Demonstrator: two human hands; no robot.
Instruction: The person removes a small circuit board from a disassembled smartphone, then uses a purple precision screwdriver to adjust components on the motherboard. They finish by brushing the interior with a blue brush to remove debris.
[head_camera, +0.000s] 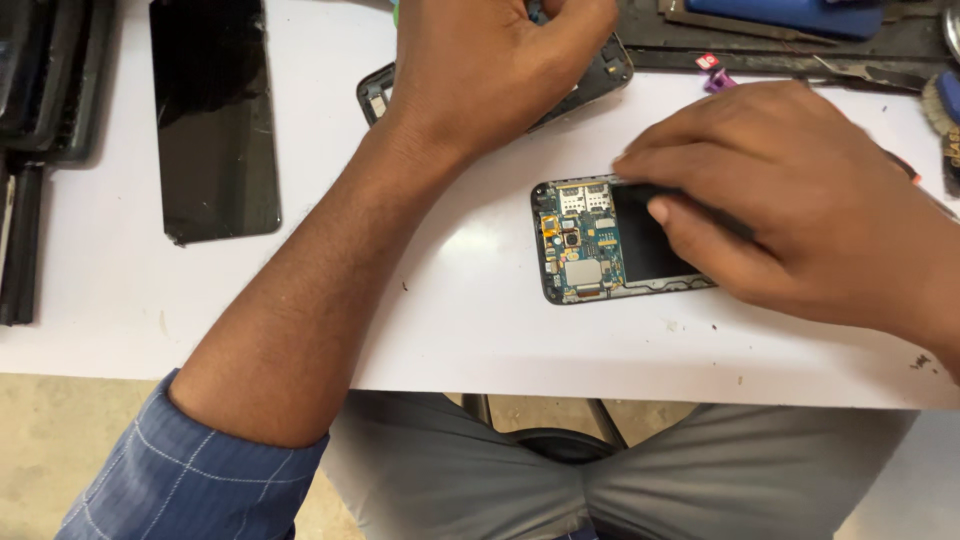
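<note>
Surface: white flat surface (120, 300) with scattered dark specks, tiled floor below its near edge.
Opened phone: small black phone with its back off, blue-green circuit board and black battery bay showing (590, 245), lies flat near the middle of the surface.
Right hand: my right hand (800, 215) rests over the phone's battery end, fingers (680, 215) pressed together against the dark battery; I cannot tell whether they pinch it.
Left hand: my left hand (490, 70) is closed in a fist over a second black phone frame (600, 80) farther back.
Detached screen: black glass panel (213, 115) lies well apart, to the left.
Advice: I judge a steady, level pull matters; keep fingertips off the board.
</note>
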